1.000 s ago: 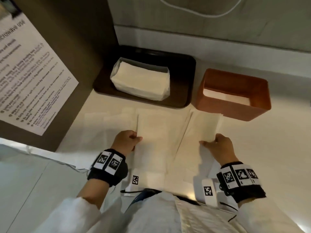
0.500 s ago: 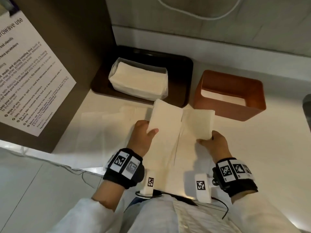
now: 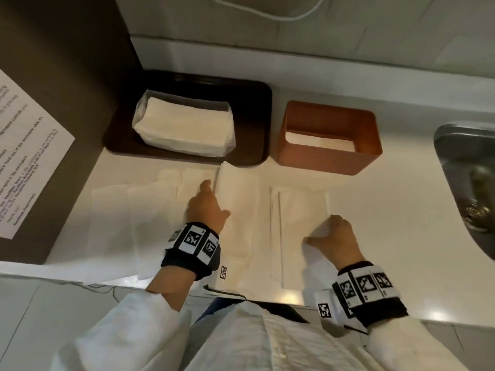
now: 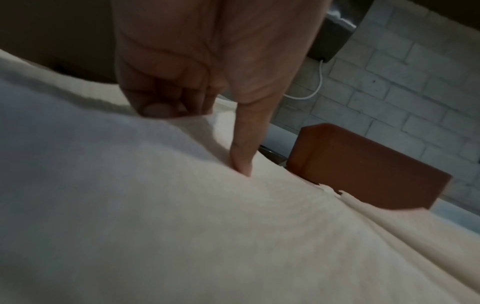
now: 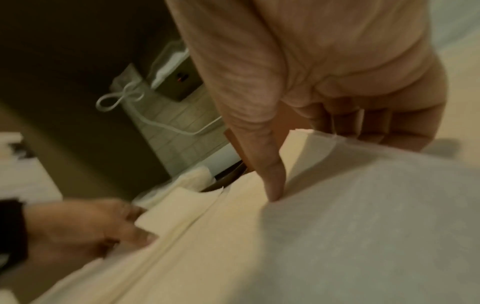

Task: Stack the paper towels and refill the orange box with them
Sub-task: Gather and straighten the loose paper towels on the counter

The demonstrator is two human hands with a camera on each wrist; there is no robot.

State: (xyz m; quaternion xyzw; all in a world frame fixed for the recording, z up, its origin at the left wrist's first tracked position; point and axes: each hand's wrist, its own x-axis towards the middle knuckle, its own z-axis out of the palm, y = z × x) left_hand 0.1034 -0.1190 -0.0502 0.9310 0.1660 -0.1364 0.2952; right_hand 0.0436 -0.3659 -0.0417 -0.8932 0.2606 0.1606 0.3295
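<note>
White paper towels (image 3: 241,223) lie spread and overlapping on the pale counter. My left hand (image 3: 207,207) pinches the left edge of one sheet (image 4: 182,205), thumb (image 4: 242,156) on top and fingers curled under it. My right hand (image 3: 332,234) pinches the right edge of a folded towel stack (image 3: 302,210), thumb (image 5: 272,181) pressing on top and fingers beneath. The orange box (image 3: 329,137) stands behind the towels, open at the top, with a low layer of white towels inside. It also shows beyond my left thumb as the orange box (image 4: 363,164).
A plastic-wrapped pack of towels (image 3: 184,127) sits on a dark tray (image 3: 254,116) at the back left. A dark cabinet with a printed notice (image 3: 29,156) walls the left side. A steel sink (image 3: 468,183) lies at the right. More loose sheets (image 3: 120,210) lie left of my left hand.
The towels, held raised and folded together half a second ago, now lie lower and wider. My left hand has reached further back; my right hand has drawn nearer and to the right.
</note>
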